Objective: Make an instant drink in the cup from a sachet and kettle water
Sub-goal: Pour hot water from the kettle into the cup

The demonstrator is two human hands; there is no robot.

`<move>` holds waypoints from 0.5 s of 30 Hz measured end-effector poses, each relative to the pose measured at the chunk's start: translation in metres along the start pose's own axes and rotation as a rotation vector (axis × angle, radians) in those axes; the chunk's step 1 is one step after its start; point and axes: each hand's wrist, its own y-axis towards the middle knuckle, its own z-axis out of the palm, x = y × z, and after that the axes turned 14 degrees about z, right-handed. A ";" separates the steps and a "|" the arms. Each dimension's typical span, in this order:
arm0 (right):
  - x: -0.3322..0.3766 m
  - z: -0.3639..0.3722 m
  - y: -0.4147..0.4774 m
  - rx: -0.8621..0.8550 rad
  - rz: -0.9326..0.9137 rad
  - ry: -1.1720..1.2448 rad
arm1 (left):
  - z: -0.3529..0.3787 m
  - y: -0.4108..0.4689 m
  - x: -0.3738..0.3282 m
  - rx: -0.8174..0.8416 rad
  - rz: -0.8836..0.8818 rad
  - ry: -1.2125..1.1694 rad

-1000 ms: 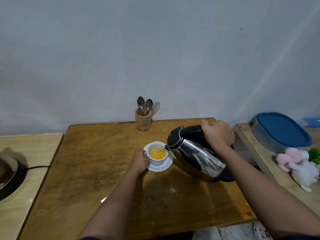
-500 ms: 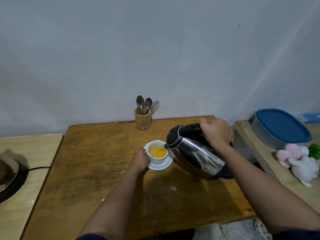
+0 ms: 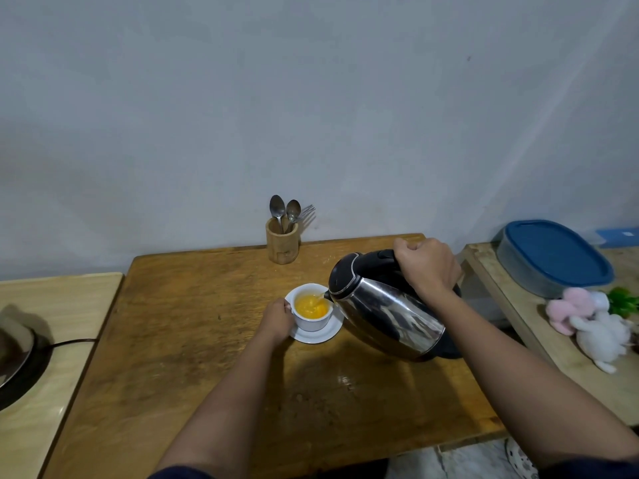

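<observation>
A small white cup [image 3: 312, 322] stands on a white saucer [image 3: 325, 334] in the middle of the wooden table [image 3: 193, 326]. Orange-yellow liquid fills much of the cup. My left hand [image 3: 278, 319] grips the cup at its left side, by the handle. My right hand [image 3: 427, 265] is closed on the black handle of a steel kettle [image 3: 387, 311]. The kettle is tilted left, its spout over the cup's right rim, and a thin stream of water runs into the drink. No sachet is in view.
A wooden holder [image 3: 282, 244] with two spoons and a fork stands at the table's back edge. A dark appliance with a cord [image 3: 20, 354] sits on the left counter. At right, a blue-lidded container [image 3: 553, 257] and plush toys [image 3: 587, 323] rest on a side shelf.
The kettle stays tilted over the cup and the pour goes on. The liquid in the cup has risen a little. Both hands hold the same grips.
</observation>
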 end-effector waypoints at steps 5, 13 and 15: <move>0.002 -0.002 -0.002 0.006 0.001 -0.008 | -0.002 -0.001 0.000 0.013 0.023 -0.004; 0.003 -0.003 -0.003 0.009 0.001 -0.014 | -0.004 -0.001 -0.002 0.026 0.006 0.001; 0.003 -0.002 -0.003 0.014 -0.004 -0.012 | -0.004 -0.001 -0.003 0.025 0.007 0.003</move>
